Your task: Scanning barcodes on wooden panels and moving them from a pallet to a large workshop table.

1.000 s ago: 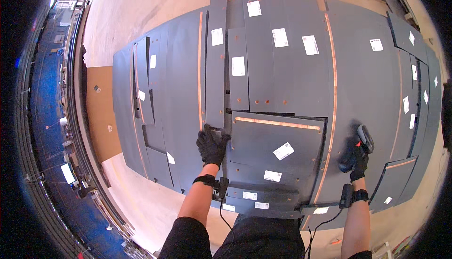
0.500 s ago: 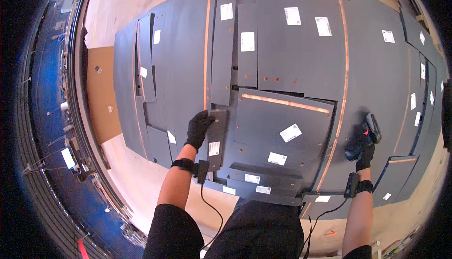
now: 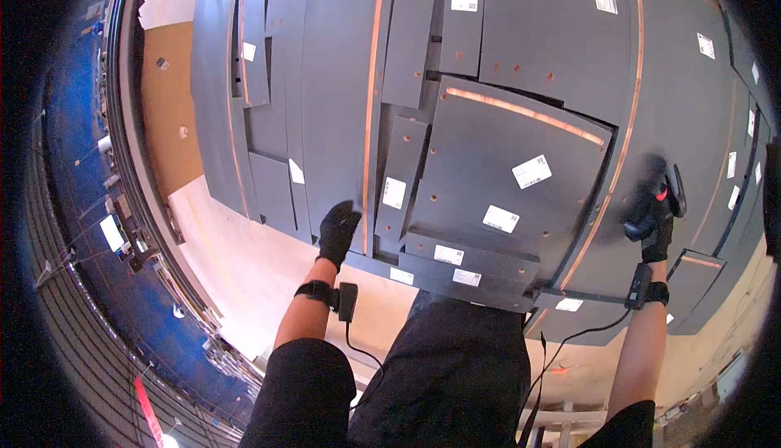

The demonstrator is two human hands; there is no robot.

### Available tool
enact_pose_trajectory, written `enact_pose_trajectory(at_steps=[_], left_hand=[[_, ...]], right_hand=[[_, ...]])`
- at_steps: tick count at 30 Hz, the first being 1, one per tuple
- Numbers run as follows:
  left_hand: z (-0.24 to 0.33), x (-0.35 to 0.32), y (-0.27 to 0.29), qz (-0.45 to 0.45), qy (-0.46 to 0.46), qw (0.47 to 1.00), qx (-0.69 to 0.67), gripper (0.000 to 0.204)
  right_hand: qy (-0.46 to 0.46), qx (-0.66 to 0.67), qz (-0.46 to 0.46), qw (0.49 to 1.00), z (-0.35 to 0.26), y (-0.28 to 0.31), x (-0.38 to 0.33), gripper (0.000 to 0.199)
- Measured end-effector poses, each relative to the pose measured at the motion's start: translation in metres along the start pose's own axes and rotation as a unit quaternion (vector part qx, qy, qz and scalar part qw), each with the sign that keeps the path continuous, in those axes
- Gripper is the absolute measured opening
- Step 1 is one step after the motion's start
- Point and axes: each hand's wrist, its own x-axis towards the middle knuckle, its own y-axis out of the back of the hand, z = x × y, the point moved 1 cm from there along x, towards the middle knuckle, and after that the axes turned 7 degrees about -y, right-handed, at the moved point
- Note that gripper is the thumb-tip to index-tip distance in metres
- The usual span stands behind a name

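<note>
My right hand point(image 3: 657, 232), in a black glove, grips a dark handheld barcode scanner point(image 3: 675, 191) with a red spot on it. It is held above the large grey panels at the right. My left hand point(image 3: 338, 232), also gloved, is above the near edge of a long grey panel point(image 3: 333, 122), fingers loosely bent and nothing seen in them. To its right, a narrow grey panel point(image 3: 404, 151) with a white label lies in a gap between larger panels. Near the middle lies a wide, tilted panel point(image 3: 488, 163) with a copper-coloured edge strip and two labels.
Several grey panels overlap in a layer, many with white labels and drilled holes. Smaller labelled strips point(image 3: 480, 254) lie close to my body. A brown board point(image 3: 175, 114) shows at the left, beside a dark rail and a blue floor point(image 3: 69, 131). Cables hang from both wrist straps.
My left hand has come off the narrow panel and moved left of it. That panel now lies slightly tilted between its neighbours. My right hand still holds the scanner; the view has shifted.
</note>
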Motion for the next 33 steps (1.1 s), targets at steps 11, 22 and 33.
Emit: enact_pose_trajectory(at_steps=[11,22,33], left_hand=[[0.050,-0.012,-0.043,0.135,0.065,0.989,0.001,0.063],[0.087,-0.001,-0.070,0.015,0.185,0.979,-0.086,0.084],[0.023,0.009,-0.050,0.099,0.149,0.982,0.064,0.117]], right_hand=[[0.090,-0.168,-0.096,0.977,-0.026,-0.079,-0.020,0.051],[0.031,-0.289,-0.149,0.945,-0.087,-0.267,-0.064,0.026],[-0.015,-0.241,-0.115,0.964,-0.202,-0.270,0.047,0.026]])
